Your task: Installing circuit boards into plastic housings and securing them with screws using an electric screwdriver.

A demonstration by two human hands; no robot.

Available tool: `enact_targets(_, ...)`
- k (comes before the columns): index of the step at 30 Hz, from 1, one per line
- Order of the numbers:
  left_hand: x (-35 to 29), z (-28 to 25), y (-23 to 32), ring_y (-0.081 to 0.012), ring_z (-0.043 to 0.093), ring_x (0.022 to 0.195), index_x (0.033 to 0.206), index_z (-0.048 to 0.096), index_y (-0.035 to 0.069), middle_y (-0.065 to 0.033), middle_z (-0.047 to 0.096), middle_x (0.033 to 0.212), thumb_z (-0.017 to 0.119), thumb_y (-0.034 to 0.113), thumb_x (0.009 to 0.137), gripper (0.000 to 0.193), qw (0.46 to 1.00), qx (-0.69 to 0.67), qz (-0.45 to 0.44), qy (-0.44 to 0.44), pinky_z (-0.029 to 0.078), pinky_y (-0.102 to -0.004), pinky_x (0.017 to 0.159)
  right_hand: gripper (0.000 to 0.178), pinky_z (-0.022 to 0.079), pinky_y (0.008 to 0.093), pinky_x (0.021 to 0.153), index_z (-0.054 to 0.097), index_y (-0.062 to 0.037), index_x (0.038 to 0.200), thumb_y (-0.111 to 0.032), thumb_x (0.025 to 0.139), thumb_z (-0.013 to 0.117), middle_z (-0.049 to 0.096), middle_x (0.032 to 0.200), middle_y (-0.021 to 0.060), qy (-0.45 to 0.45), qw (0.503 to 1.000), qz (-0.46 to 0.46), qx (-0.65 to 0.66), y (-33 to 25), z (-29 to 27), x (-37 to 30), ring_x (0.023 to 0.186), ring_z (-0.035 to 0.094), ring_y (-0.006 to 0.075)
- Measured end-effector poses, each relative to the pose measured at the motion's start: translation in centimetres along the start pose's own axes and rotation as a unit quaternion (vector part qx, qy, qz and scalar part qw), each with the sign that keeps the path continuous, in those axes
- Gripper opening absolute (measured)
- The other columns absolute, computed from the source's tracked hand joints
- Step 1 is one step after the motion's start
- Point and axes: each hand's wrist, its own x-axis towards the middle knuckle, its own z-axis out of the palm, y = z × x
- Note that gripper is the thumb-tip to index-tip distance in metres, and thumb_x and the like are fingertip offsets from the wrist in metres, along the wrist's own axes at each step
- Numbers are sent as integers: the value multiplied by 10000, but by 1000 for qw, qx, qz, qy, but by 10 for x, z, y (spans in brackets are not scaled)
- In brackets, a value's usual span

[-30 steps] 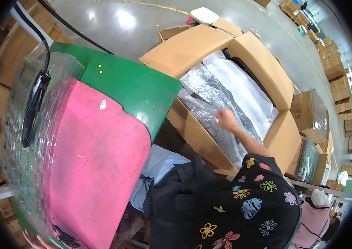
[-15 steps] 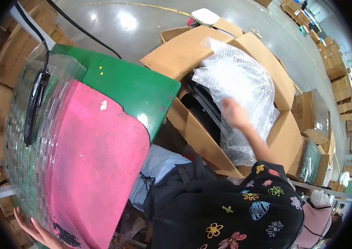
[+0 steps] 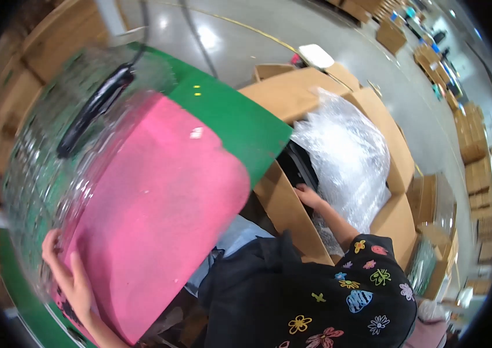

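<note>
My left hand (image 3: pixel 74 284) has its fingers apart at the edge of the clear plastic trays (image 3: pixel 60 191), beside a pink mat (image 3: pixel 164 203) on a green tabletop (image 3: pixel 251 127). At the right, my right hand (image 3: pixel 310 197) reaches into an open cardboard box (image 3: pixel 286 203). Its fingers are curled at a black plastic part (image 3: pixel 299 165) inside, and their tips are hard to see. Bubble wrap (image 3: pixel 347 156) covers much of the box's contents. A black corded tool (image 3: pixel 96 110), probably an electric screwdriver, hangs over the trays.
A white pad-like item (image 3: pixel 316 56) sits behind the box. Further cartons (image 3: pixel 431 197) stand to the right, and stacked boxes (image 3: pixel 472 133) line the far side. Brown cartons (image 3: pixel 54 35) also stand beyond the table's left side. Cables hang at the upper left.
My right hand has moved from over the bubble wrap down to the black part at the box's near-left side. My left hand has come up onto the trays' edge. The view has turned left.
</note>
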Motion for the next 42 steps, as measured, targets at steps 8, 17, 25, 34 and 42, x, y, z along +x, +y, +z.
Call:
enact_targets(8, -13, 0, 17, -355, 439, 1253, 1261, 541, 13, -185, 525, 1273, 619, 73, 843, 430, 999, -14, -34, -36, 321, -433, 1099, 524, 508, 372, 769, 675, 82, 950, -441, 920, 656, 704, 866, 144, 132, 990, -42, 21, -53, -2, -74, 829, 659, 239)
enact_targets(17, -12, -9, 21, -357, 442, 1228, 1268, 531, 32, -167, 523, 1261, 623, 55, 845, 433, 996, -49, 1, -77, 355, -439, 1070, 363, 502, 368, 904, 650, 96, 1148, -221, 971, 653, 711, 1075, 178, 493, 832, -252, -23, -156, -97, -153, 968, 662, 240)
enact_targets(25, -5, -11, 37, -352, 453, 1211, 1341, 476, 36, -176, 512, 1277, 611, 97, 887, 478, 988, -134, 3, -74, 366, -439, 1068, 223, 394, 376, 453, 463, -78, 698, -24, 636, 670, 452, 669, 83, 180, 605, -678, -377, -332, -100, -172, 555, 526, 240)
enact_targets(34, 16, -1, 15, -368, 589, 1034, 1093, 611, 2, -165, 617, 1025, 695, 194, 865, 310, 975, 79, 60, -197, 487, -470, 878, 352, 491, 376, 485, 488, -91, 708, -373, 828, 662, 532, 667, 52, -208, 457, -754, -423, -468, 37, -204, 570, 606, 218)
enact_targets(42, 4, 1, 3, -306, 649, 789, 816, 619, 44, -91, 598, 818, 702, 196, 833, 174, 992, 104, 24, -68, 529, -436, 646, 193, 527, 486, 805, 616, -16, 1004, -159, 883, 572, 662, 855, 189, 82, 617, -709, -332, -690, 151, -103, 909, 662, 394)
